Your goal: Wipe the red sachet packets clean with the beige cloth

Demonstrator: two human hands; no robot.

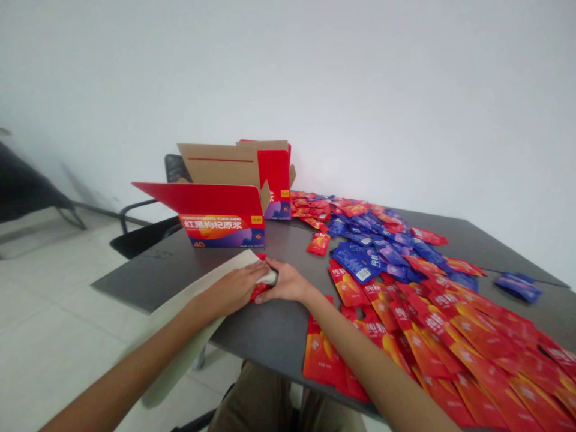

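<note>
— What did the box say?

— The open box (222,222) read "红黑枸杞原浆" in white, with "40" at its lower corner. The line above was too small to read. A second box (276,180) stood behind it, so two in all.

— And the packets?

— Too many to count! Red sachets (450,336) spilled over the table (270,324), blue sachets (369,252) were heaped among them, and one lone red packet (318,243) lay apart near the boxes. Their white print was blurred.

— The hands?

— Both met at the near edge, before the open box. The left hand (236,288) lay flat, fingers stretched over a beige bag (189,312). The right hand (288,283) was curled tight on the bag's pale end, where a red sachet (260,292) peeked out.
</note>
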